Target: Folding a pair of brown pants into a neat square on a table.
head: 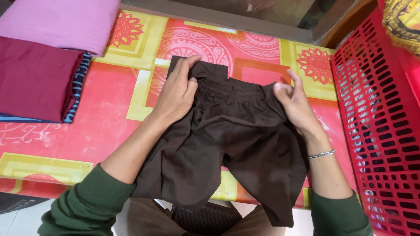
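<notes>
Brown trousers [227, 144] — waistband away, legs toward wearer | both hands pinch waistband

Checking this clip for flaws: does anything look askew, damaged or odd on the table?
Nothing damaged. The dark brown trousers lie rumpled, legs hanging off the table's near edge, with the left hand and right hand at the waistband.

I see no packages, labels, signs or screens anywhere before me, from the upper left of the frame to the lower right.
</notes>
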